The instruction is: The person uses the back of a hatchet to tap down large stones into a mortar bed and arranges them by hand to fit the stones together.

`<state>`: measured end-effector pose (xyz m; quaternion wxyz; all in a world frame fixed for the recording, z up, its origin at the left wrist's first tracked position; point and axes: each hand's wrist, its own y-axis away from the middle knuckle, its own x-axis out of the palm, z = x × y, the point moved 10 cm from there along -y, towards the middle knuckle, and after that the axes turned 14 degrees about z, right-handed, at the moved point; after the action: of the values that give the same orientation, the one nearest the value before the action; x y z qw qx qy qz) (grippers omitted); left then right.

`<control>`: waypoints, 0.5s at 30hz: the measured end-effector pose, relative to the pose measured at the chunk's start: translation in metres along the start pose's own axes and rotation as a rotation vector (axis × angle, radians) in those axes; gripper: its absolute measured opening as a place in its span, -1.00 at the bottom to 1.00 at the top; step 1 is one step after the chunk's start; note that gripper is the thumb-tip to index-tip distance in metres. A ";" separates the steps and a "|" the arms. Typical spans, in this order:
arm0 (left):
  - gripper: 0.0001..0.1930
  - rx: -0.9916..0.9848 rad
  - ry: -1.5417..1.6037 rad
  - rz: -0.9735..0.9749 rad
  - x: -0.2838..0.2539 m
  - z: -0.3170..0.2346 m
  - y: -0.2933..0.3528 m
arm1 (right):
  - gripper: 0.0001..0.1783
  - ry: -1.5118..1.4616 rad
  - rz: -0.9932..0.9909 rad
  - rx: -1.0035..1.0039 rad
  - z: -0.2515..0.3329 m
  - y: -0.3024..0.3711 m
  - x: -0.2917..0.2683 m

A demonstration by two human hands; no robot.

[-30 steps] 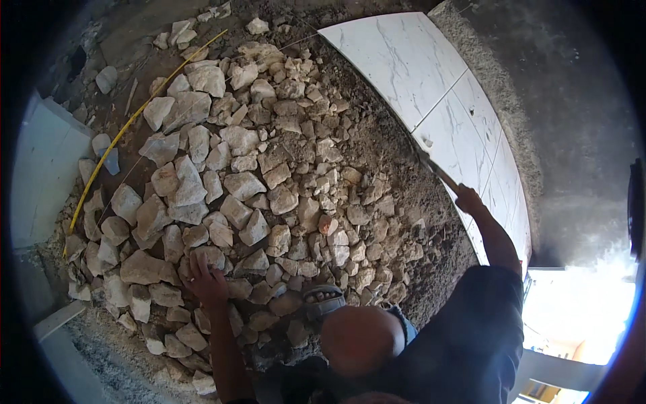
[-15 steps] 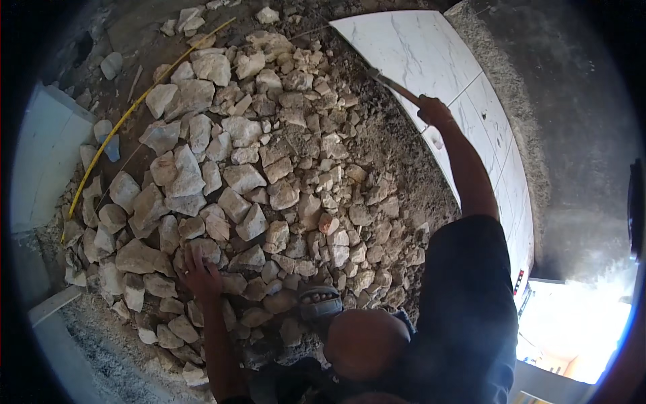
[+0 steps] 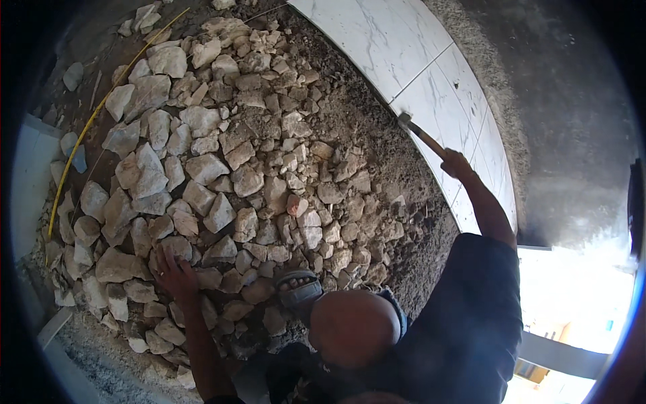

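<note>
My right hand (image 3: 457, 165) is wrapped round the handle of a hammer (image 3: 428, 140). The hammer's head lies over the soil-side edge of white marble-patterned tiles (image 3: 441, 101), near a seam; whether it touches them I cannot tell. On the left, my left hand (image 3: 176, 275) lies on a bed of pale rough stones (image 3: 202, 168). Its fingers are spread over one stone (image 3: 176, 247) without lifting it. My sandalled foot (image 3: 299, 287) stands among the stones, beside my bent knee (image 3: 354, 328).
A strip of loose dark soil (image 3: 387, 151) runs between the stones and the tiles. Along the left side curves a yellow hose or pipe (image 3: 94, 114). Dark grey flooring (image 3: 572, 121) lies beyond the tiles, and a bright opening (image 3: 572, 289) is at the lower right.
My right hand has brought the hammer nearer to me along the tile edge, past the seam. The view has shifted, so the stones appear further left. My left hand stays on the stones.
</note>
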<state>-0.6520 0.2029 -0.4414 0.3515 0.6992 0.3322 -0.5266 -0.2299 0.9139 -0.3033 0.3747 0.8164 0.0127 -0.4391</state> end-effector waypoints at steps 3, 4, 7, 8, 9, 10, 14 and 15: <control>-0.53 0.008 -0.168 -0.010 0.010 0.005 0.005 | -0.74 0.060 0.070 -0.054 -0.035 0.024 0.054; -0.53 0.001 -0.167 -0.017 0.005 0.002 0.001 | -0.75 0.031 0.065 -0.021 -0.038 0.046 0.066; -0.53 0.033 -0.069 -0.076 -0.011 -0.010 0.000 | -0.77 0.018 0.048 0.030 -0.038 0.069 0.070; -0.52 -0.013 -0.074 0.001 -0.002 -0.003 0.000 | -0.77 0.028 0.036 0.033 -0.034 0.068 0.069; -0.52 -0.058 -0.080 0.077 0.007 0.003 -0.001 | -0.77 0.027 0.032 0.036 -0.033 0.069 0.065; -0.52 -0.064 -0.084 0.080 0.007 0.006 0.001 | -0.76 0.016 0.062 0.059 -0.021 0.073 0.054; -0.50 -0.021 -0.069 0.004 -0.003 -0.004 0.001 | -0.75 -0.066 -0.052 0.090 0.008 0.054 0.013; -0.50 -0.006 -0.062 -0.002 -0.005 -0.004 0.001 | -0.74 -0.099 -0.115 0.060 0.027 0.042 -0.008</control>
<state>-0.6497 0.2055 -0.4359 0.3632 0.6810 0.3236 -0.5473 -0.2394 0.8691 -0.2812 0.3246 0.8024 0.0277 -0.5000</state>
